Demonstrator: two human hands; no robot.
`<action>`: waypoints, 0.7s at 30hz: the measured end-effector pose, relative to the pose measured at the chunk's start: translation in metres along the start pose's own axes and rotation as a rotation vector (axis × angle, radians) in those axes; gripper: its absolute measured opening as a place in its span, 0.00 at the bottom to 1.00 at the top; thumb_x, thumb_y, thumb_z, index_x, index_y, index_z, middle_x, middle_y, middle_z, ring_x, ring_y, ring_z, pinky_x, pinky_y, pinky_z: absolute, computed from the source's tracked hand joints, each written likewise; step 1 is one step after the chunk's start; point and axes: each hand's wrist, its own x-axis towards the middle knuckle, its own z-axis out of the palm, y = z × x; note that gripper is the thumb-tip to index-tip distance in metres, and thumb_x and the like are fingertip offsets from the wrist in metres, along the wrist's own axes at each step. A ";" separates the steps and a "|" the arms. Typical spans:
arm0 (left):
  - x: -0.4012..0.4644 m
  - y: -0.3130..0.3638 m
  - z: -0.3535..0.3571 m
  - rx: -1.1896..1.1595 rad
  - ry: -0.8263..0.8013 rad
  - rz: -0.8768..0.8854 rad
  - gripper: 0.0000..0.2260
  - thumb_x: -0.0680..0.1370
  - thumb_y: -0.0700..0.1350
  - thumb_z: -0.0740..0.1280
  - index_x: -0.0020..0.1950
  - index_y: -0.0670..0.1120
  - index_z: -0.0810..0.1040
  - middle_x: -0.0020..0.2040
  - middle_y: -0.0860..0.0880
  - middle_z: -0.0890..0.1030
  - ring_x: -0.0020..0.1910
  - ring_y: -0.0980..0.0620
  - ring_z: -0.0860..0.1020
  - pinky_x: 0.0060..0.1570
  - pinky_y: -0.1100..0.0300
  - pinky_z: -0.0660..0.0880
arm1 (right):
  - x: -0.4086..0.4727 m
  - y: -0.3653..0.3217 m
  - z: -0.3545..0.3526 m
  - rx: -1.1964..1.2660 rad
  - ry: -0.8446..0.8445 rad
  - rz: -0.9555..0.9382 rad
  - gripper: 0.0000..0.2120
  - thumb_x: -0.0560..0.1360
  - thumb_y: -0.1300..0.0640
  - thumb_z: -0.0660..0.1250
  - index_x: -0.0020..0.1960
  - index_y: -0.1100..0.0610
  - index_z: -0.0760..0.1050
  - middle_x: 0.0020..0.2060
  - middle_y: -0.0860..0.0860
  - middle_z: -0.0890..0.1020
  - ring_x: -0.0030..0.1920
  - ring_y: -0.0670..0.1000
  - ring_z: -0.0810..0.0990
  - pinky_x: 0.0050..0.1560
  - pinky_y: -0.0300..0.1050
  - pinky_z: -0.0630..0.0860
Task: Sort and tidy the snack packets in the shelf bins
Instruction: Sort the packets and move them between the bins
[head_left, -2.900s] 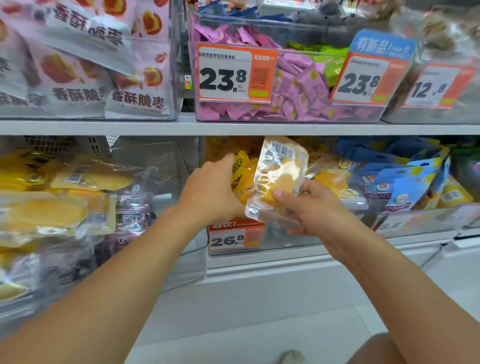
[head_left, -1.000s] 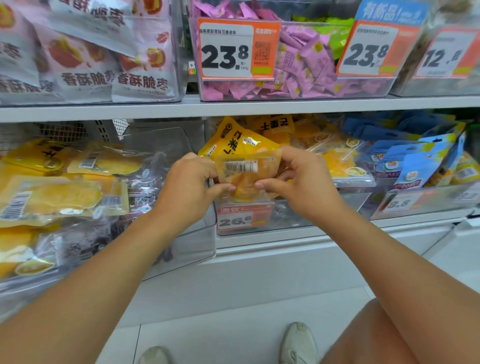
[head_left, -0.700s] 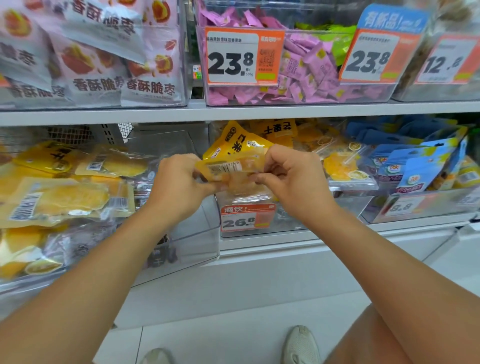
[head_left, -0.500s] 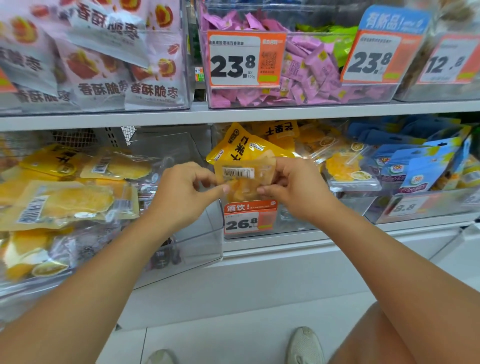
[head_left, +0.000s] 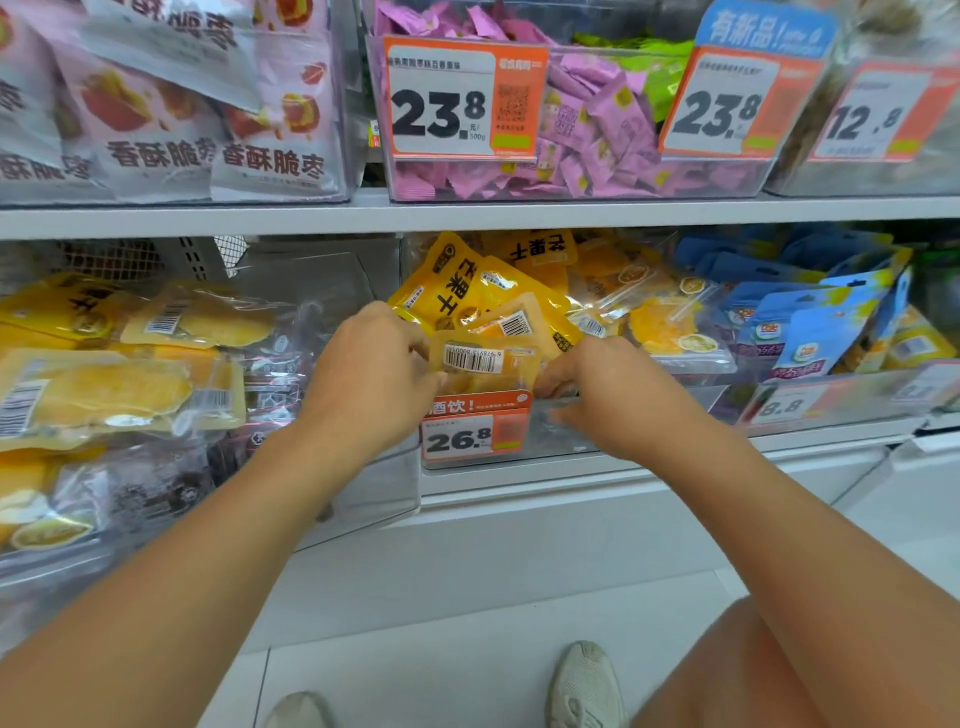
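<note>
A small yellow snack packet (head_left: 480, 364) with a barcode label stands upright at the front of the clear middle bin (head_left: 571, 441), just behind the 26.8 price tag (head_left: 475, 431). My left hand (head_left: 371, 374) pinches its left edge and my right hand (head_left: 608, 392) pinches its right edge. Behind it the bin holds several more yellow mango packets (head_left: 467, 286), lying at angles.
A clear bin of larger mango packets (head_left: 119, 384) sits at the left. Blue packets (head_left: 810, 322) fill the bin at the right. The shelf above carries pink sweets (head_left: 597, 130) and red-date bags (head_left: 208, 119). The white shelf ledge (head_left: 571, 478) runs below; my shoes show on the floor.
Both hands have lowered the small packet from in front of the bin down into its front edge, behind the price tag. The camera has moved closer.
</note>
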 end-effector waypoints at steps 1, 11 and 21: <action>-0.006 0.001 -0.005 -0.057 0.047 0.011 0.10 0.71 0.49 0.78 0.43 0.52 0.77 0.47 0.52 0.74 0.48 0.50 0.75 0.44 0.57 0.71 | -0.001 -0.003 -0.001 -0.009 -0.006 -0.001 0.09 0.73 0.56 0.73 0.51 0.45 0.84 0.48 0.48 0.85 0.47 0.55 0.83 0.51 0.52 0.82; -0.046 0.046 0.022 0.218 -0.215 0.441 0.20 0.79 0.59 0.65 0.69 0.54 0.73 0.68 0.57 0.74 0.63 0.51 0.76 0.54 0.51 0.78 | -0.034 0.032 -0.005 -0.074 0.045 0.178 0.15 0.74 0.52 0.72 0.60 0.46 0.80 0.53 0.53 0.83 0.53 0.58 0.80 0.52 0.53 0.80; -0.021 0.083 0.069 0.413 -0.063 0.304 0.13 0.79 0.42 0.68 0.63 0.50 0.74 0.58 0.51 0.77 0.48 0.47 0.82 0.34 0.57 0.67 | -0.003 0.050 0.013 -0.057 -0.006 0.098 0.05 0.77 0.56 0.68 0.46 0.52 0.83 0.40 0.56 0.79 0.44 0.59 0.78 0.40 0.43 0.68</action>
